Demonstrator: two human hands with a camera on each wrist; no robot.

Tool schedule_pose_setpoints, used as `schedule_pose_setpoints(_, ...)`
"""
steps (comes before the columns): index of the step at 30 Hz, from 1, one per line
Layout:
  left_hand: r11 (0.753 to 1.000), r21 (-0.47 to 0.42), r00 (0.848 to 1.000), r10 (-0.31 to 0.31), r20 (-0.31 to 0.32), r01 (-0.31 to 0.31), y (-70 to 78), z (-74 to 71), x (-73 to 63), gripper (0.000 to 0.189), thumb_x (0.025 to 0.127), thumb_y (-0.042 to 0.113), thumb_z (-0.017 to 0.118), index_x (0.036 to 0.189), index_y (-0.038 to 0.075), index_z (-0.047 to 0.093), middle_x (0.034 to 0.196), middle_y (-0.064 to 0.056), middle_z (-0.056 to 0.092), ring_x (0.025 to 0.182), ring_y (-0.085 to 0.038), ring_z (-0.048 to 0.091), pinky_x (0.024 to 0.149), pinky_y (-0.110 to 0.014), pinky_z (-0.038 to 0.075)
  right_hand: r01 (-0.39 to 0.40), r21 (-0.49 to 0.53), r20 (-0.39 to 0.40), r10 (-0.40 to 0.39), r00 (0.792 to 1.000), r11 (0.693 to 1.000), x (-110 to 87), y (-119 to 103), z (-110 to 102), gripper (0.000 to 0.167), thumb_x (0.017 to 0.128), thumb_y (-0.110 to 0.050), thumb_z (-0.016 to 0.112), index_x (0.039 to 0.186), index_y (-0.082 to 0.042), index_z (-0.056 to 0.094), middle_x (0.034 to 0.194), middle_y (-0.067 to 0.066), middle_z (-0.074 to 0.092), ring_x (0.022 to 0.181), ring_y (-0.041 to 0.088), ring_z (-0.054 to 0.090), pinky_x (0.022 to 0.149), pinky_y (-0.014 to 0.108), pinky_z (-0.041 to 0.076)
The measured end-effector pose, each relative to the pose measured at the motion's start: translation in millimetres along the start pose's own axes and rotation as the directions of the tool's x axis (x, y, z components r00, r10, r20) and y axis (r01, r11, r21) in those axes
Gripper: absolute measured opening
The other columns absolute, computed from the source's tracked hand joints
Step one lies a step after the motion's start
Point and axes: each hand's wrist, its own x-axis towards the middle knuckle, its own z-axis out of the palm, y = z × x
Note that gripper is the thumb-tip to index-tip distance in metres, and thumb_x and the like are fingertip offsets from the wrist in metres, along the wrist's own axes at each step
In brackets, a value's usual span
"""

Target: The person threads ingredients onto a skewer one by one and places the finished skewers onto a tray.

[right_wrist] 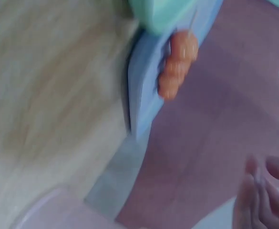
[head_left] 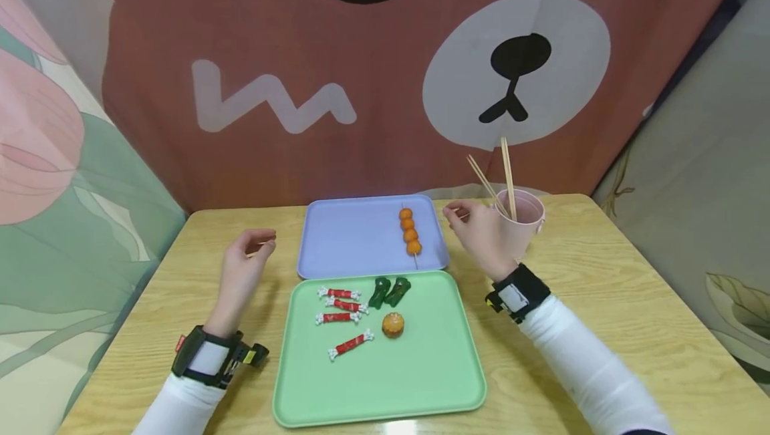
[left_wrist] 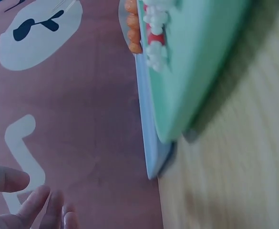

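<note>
My left hand (head_left: 243,258) hovers over the table left of the trays. In the left wrist view its thumb and fingers (left_wrist: 32,202) stand apart with nothing between them. Between the blue tray (head_left: 355,238) and a pink cup (head_left: 522,231) is my right hand (head_left: 481,234), its fingers loosely bent. Blur softens its fingers (right_wrist: 246,205) in the right wrist view, where no held thing shows. Thin wooden sticks (head_left: 508,178) stand in the cup, leaning left behind the right hand. A skewer of orange balls (head_left: 410,231) lies on the blue tray's right side.
In front of the blue tray sits a green tray (head_left: 385,381). It bears several red-and-white wrapped candy-like pieces (head_left: 351,345), two dark green pieces (head_left: 379,293) and a round golden-brown piece (head_left: 393,325). A brown printed cloth (head_left: 385,148) hangs behind the wooden table (head_left: 577,254).
</note>
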Motion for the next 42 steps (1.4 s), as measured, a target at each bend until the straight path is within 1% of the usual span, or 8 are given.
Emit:
schedule_pose_setpoints(2, 1.0, -0.009, 1.0, 0.012, 0.008, -0.012, 4.5, 5.1, 3.2, 0.03, 0.096, 0.023, 0.053, 0.119, 0.005, 0.06, 0.119, -0.012, 0.061, 0.104, -0.021, 0.053, 0.083, -0.028, 0.042, 0.03, -0.04, -0.167, -0.036, 0.985, 0.999, 3.4, 3.5, -4.6, 0.022, 0.089, -0.023, 0.066, 0.094, -0.002, 0.07, 0.081, 0.012, 0.072, 0.066, 0.022, 0.068, 0.056, 0.035, 0.054)
schedule_pose_setpoints(4, 1.0, -0.021, 1.0, 0.018, 0.015, -0.017, 8.6, 11.2, 6.3, 0.029, 0.095, 0.021, 0.054, 0.118, 0.005, 0.06, 0.118, -0.013, 0.062, 0.104, -0.023, 0.054, 0.083, -0.029, 0.042, 0.033, -0.074, -0.297, -0.054, 0.953, 0.997, 7.4, 7.8, -8.3, 0.022, 0.088, -0.024, 0.068, 0.093, -0.002, 0.068, 0.082, 0.013, 0.071, 0.067, 0.024, 0.068, 0.059, 0.038, 0.054)
schedule_pose_setpoints(7, 0.999, -0.032, 0.999, 0.023, 0.031, -0.022, 13.5, 20.1, 9.8, 0.028, 0.095, 0.02, 0.054, 0.118, 0.005, 0.06, 0.118, -0.014, 0.062, 0.104, -0.025, 0.055, 0.084, -0.03, 0.043, 0.01, -0.08, -0.404, -0.041, 0.914, 0.997, 13.2, 15.0, -11.7, 0.024, 0.088, -0.024, 0.068, 0.097, -0.002, 0.063, 0.086, 0.013, 0.068, 0.071, 0.026, 0.066, 0.063, 0.039, 0.054)
schedule_pose_setpoints(9, 0.998, -0.05, 0.999, 0.029, 0.032, -0.028, 15.9, 25.6, 11.7, 0.027, 0.094, 0.018, 0.056, 0.117, 0.005, 0.061, 0.116, -0.014, 0.063, 0.103, -0.026, 0.056, 0.084, -0.031, 0.043, -0.001, -0.074, -0.439, -0.032, 0.898, 0.997, 16.8, 19.3, -12.5, 0.027, 0.089, -0.026, 0.067, 0.1, -0.003, 0.061, 0.09, 0.013, 0.064, 0.075, 0.027, 0.065, 0.066, 0.039, 0.053)
schedule_pose_setpoints(17, 0.994, -0.084, 0.996, 0.074, 0.04, -0.071, 23.9, 45.0, 15.7, 0.025, 0.091, 0.011, 0.058, 0.114, 0.003, 0.063, 0.112, -0.016, 0.065, 0.1, -0.028, 0.059, 0.079, -0.026, 0.044, 0.004, -0.083, -0.48, -0.043, 0.876, 0.997, 26.6, 28.0, -10.4, 0.027, 0.088, -0.026, 0.068, 0.102, -0.003, 0.063, 0.096, 0.015, 0.063, 0.084, 0.03, 0.064, 0.074, 0.041, 0.052)
schedule_pose_setpoints(24, 0.988, -0.124, 0.993, 0.097, 0.07, -0.088, 35.8, 59.7, 15.7, 0.025, 0.09, 0.011, 0.06, 0.114, 0.002, 0.062, 0.111, -0.017, 0.064, 0.099, -0.027, 0.058, 0.08, -0.027, 0.044, -0.015, -0.139, -0.48, -0.054, 0.876, 0.99, 31.5, 31.9, -9.2, 0.027, 0.09, -0.031, 0.064, 0.1, -0.006, 0.067, 0.094, 0.014, 0.066, 0.085, 0.029, 0.063, 0.074, 0.042, 0.046)
schedule_pose_setpoints(35, 0.986, -0.121, 0.982, 0.132, 0.135, -0.116, 51.4, 72.6, 15.6, 0.026, 0.092, 0.013, 0.059, 0.116, 0.002, 0.062, 0.115, -0.014, 0.062, 0.102, -0.027, 0.057, 0.086, -0.035, 0.046, -0.012, -0.123, -0.486, -0.049, 0.873, 0.992, 34.5, 30.6, -11.7, 0.026, 0.093, -0.025, 0.06, 0.102, -0.002, 0.067, 0.094, 0.016, 0.063, 0.088, 0.031, 0.06, 0.076, 0.043, 0.045)
schedule_pose_setpoints(42, 0.988, -0.103, 0.979, 0.13, 0.159, -0.115, 52.3, 75.2, 14.5, 0.025, 0.092, 0.014, 0.059, 0.114, 0.002, 0.061, 0.114, -0.013, 0.062, 0.103, -0.027, 0.058, 0.088, -0.039, 0.048, 0.004, -0.084, -0.52, -0.047, 0.853, 0.996, 28.9, 29.4, -17.0, 0.02, 0.09, -0.017, 0.064, 0.099, 0.0, 0.069, 0.091, 0.018, 0.062, 0.087, 0.03, 0.06, 0.072, 0.039, 0.047)
